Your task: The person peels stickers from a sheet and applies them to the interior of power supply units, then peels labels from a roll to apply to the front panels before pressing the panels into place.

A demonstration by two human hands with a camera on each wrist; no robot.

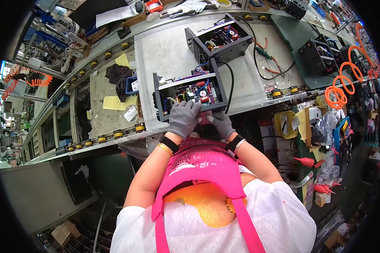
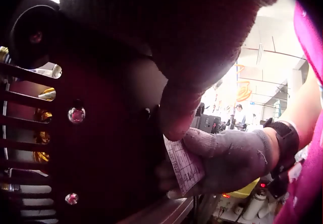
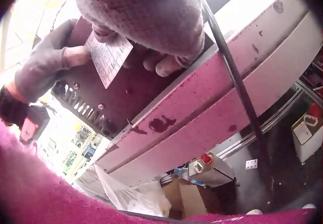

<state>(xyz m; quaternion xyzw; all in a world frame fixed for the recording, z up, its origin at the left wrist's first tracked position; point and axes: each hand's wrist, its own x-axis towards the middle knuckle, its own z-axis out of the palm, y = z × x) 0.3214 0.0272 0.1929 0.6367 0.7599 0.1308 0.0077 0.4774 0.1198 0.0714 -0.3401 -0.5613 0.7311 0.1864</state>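
Note:
An open-topped black metal case [image 1: 223,95] with a circuit board and coloured wires inside stands at the table's near edge. My left hand [image 1: 183,119], in a grey glove with bare fingertips, has its fingers over the top edge of the case's near panel. Its thumb [image 3: 78,55] points down the outside, right at the edge of a printed paper label [image 3: 109,57] with a grid and handwriting. My right hand [image 1: 221,123], gloved likewise, pinches that label against the slotted panel [image 2: 101,148], thumb in front and fingers behind.
Behind it sits a second open case [image 1: 219,40] with a black cable [image 1: 231,80] trailing beside it. Pliers [image 1: 264,52] lie further right. At left are a blue bin [image 1: 131,85] and a dark cloth [image 1: 119,78]. An orange coiled hose [image 1: 335,97] hangs at right.

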